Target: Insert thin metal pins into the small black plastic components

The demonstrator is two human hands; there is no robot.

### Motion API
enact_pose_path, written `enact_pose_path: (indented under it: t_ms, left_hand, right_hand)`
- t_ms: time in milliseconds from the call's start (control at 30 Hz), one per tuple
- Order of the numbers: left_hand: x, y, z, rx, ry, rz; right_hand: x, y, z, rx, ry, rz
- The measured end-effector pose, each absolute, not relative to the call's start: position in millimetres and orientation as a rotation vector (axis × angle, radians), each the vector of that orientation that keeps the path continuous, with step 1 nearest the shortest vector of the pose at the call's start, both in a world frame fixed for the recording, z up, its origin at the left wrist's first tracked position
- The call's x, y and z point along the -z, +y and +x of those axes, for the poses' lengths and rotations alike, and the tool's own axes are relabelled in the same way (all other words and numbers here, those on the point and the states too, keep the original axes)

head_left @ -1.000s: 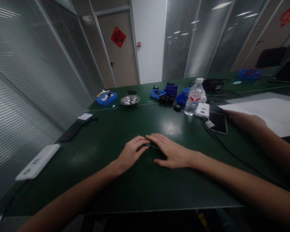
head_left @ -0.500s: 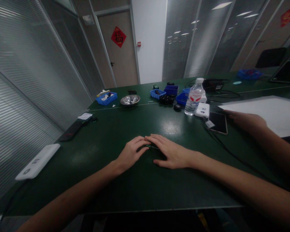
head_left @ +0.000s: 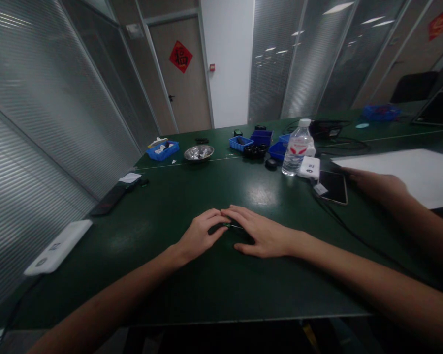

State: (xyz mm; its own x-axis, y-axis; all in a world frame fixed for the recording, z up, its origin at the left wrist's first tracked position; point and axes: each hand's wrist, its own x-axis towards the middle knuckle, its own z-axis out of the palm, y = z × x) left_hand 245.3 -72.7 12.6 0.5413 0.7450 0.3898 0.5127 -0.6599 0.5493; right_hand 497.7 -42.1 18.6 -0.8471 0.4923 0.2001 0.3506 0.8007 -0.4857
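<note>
My left hand is low over the dark green table, its thumb and fingers pinched about the green end of a slim tool. A thin metal shaft runs rightward from that end, so it looks like a small screwdriver; most of it is hidden. Over the shaft lies my right hand, fingers stretched forward and thumb spread apart. Its fingertips meet those of my left hand. I cannot see whether the right palm touches the shaft.
Another person's hand is at the right by a white sheet. A phone, a water bottle and a white power bank stand close by. Farther back are a metal bowl and a blue basket. Another white device lies left.
Both hands keep nearly the same place. The green end between the left fingers sits very slightly lower and farther right.
</note>
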Motion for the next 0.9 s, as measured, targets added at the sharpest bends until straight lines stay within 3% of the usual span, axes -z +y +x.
enact_pose_path:
  t_ms: [900]
  left_hand:
    - [-10.9,-69.3,241.3,-0.815,0.956,2.363]
  right_hand:
    - [-25.2,-45.2,496.0,-0.631,-2.72,-0.606]
